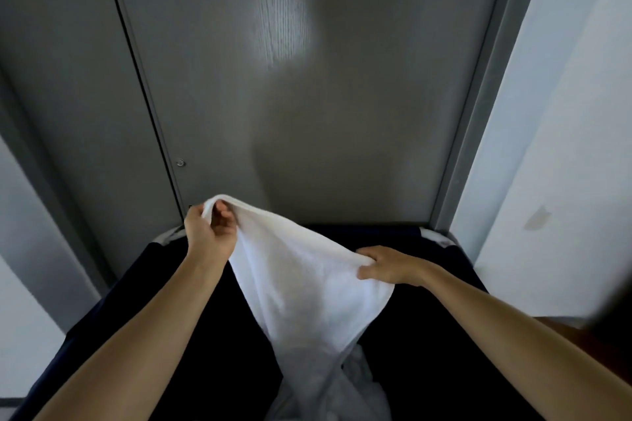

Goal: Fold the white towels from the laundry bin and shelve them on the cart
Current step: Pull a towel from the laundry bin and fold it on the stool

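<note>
A white towel (301, 284) hangs stretched between my two hands above the dark navy laundry bin (441, 345). My left hand (210, 232) grips one upper corner of it, raised at the left. Lower and to the right, my right hand (386, 265) pinches the towel's top edge. The towel's lower part twists down into the bin, where more pale cloth (355, 383) lies bunched in shadow. The cart is out of view.
A grey double door (307, 96) with a small round lock (180, 163) stands right behind the bin. White walls (564, 147) flank it on both sides. The bin's pale corner brackets (439, 237) show at its far rim.
</note>
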